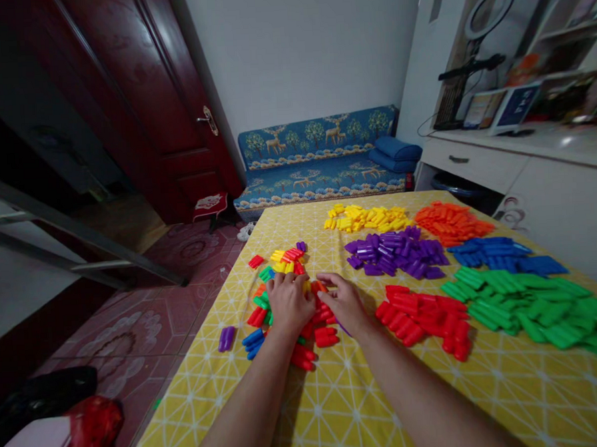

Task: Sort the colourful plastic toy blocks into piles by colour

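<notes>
the small plastic pieces lie in a mixed pile (pixel 258 317) on the desk (pixel 359 417), right under the fingers, and i'd judge each one light, stiff, a bit slippery and hard to break; the long sides look the surest place to pinch. the left hand (pixel 291 302) is bent over the pile with its fingertips hidden, so i can't tell whether it grips anything. the right hand (pixel 347 306) has thumb and forefinger a little apart by an orange piece (pixel 320 286); from here i can't say if they hold it. the pieces are glossy, like short rounded tubes joined side by side, and a purple one (pixel 226 338) sits apart at the left. to the right are single-colour heaps: yellow (pixel 371 218), purple (pixel 397 251), orange (pixel 451 222), blue (pixel 490 257), red (pixel 418 314) and green (pixel 538 308). the yellow cloth (pixel 209 421) beneath is crossed by thin white lines.
</notes>
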The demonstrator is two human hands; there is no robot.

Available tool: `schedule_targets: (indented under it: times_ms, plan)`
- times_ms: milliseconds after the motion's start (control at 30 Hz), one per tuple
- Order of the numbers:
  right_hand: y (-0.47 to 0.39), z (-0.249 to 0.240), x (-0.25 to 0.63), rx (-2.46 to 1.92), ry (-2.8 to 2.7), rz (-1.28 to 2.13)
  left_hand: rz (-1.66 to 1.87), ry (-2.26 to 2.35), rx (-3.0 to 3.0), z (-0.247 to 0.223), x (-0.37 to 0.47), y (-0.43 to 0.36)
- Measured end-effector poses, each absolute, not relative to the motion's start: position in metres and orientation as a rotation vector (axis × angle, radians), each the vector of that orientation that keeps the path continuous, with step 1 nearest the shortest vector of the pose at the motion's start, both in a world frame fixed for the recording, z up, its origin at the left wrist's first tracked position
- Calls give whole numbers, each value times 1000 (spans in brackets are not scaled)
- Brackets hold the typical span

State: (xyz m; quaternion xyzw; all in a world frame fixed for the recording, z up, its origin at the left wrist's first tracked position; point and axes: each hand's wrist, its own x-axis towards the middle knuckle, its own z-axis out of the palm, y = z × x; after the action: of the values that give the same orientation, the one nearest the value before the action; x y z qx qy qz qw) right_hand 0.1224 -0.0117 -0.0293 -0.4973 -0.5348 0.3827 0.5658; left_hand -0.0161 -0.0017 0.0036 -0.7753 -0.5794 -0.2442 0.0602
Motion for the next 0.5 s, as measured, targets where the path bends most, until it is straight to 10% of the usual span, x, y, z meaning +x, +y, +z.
schedule_targets:
  times_ms: [500]
  plan:
    - [-17, -20, 124, -1140, -1315, 732, -1397, -1322, -2503, -3, -20, 8]
